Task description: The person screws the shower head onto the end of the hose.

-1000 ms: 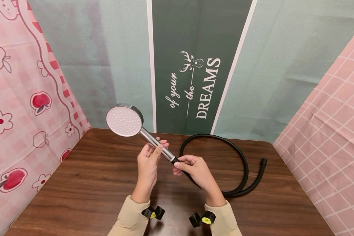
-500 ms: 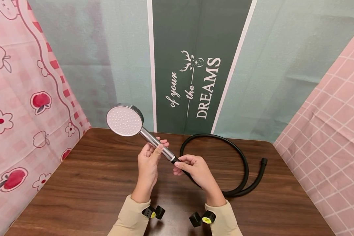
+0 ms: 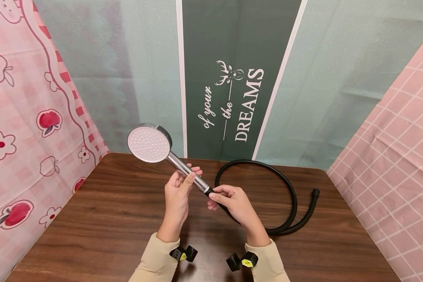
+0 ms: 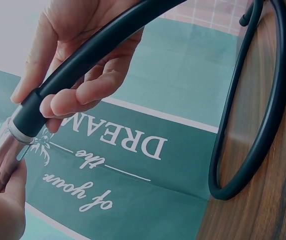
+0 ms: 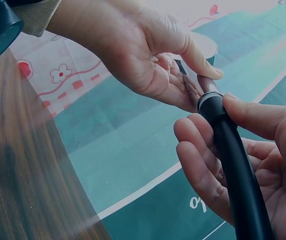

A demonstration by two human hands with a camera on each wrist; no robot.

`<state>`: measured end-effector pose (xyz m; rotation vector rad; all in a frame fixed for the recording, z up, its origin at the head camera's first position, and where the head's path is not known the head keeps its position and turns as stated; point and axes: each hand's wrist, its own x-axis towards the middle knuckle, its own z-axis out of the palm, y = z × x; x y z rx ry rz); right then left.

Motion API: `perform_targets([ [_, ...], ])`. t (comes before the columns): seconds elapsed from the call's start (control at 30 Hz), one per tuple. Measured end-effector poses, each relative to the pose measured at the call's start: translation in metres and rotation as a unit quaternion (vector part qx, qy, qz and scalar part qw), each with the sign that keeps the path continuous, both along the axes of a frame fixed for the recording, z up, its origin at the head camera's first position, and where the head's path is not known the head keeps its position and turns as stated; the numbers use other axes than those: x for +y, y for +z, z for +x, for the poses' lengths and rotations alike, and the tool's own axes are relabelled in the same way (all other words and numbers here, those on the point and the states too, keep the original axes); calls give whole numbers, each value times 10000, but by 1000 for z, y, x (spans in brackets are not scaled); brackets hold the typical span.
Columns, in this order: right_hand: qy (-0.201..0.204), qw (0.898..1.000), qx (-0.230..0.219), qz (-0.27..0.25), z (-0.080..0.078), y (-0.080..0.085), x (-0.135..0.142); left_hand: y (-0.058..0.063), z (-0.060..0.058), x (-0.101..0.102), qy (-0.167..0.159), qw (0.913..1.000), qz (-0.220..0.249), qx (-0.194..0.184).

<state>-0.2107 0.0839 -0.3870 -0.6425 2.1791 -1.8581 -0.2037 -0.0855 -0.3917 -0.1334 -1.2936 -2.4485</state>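
Observation:
A shower head (image 3: 149, 144) with a white nozzle face and chrome handle is held up tilted above the table, face toward the head camera. My left hand (image 3: 176, 190) grips its handle, thumb on top. At the handle's lower end, my right hand (image 3: 232, 201) pinches the black collar of a shower hose (image 3: 293, 199) between thumb and fingers. In the left wrist view the hose collar (image 4: 29, 116) meets a pale ring at the handle end. The right wrist view shows the same collar (image 5: 214, 107) against the handle; whether it is threaded on cannot be told.
The hose loops over the right of the brown wooden table (image 3: 91, 219), its free end (image 3: 315, 192) pointing away from me. A green printed cloth (image 3: 232, 78) hangs behind the table. Pink patterned cloths (image 3: 391, 156) stand at both sides.

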Motion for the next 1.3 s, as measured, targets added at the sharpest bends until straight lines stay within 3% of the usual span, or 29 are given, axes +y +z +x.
perform_targets([
  [0.6, -2, 9999, -84, -64, 0, 0, 0, 2, 1, -2, 24, 10000, -48, -25],
  [0.93, 92, 9981, -271, -549, 1, 3, -1, 1, 1, -2, 3, 10000, -36, -13],
  [1.3, 344, 9944, -161, -988, 0, 1, -1, 3, 2, -2, 4, 10000, -52, -16],
])
